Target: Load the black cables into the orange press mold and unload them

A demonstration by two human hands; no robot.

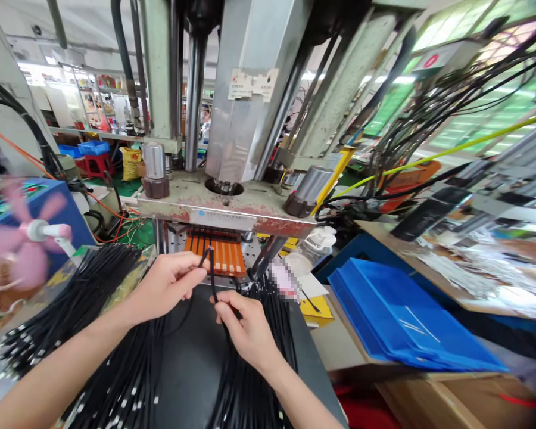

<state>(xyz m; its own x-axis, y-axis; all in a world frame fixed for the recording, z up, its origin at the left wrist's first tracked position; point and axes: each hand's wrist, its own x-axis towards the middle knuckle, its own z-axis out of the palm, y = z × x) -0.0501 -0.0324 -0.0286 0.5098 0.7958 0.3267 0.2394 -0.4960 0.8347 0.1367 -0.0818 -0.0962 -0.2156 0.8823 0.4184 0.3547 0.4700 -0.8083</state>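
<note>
Between my two hands is a black cable [212,268], its upper end standing up in front of the press. My left hand [172,283] pinches one part of it between thumb and fingers. Lower down, my right hand [245,325] has thumb and forefinger closed on the cable. Just behind them lies an orange slotted fixture [232,257] with dark strips in its grooves, under the press plate [268,219]. Bundles of black cables with light tips lie left [129,381] and right [245,393] of my hands on the dark work surface [190,357].
A pink fan [29,232] stands at the left before a blue control box [60,205]. To the right are stacked blue trays [406,316], a clear bottle [319,241] and a bench of white cables [455,274]. The press columns [268,256] rise close beyond my hands.
</note>
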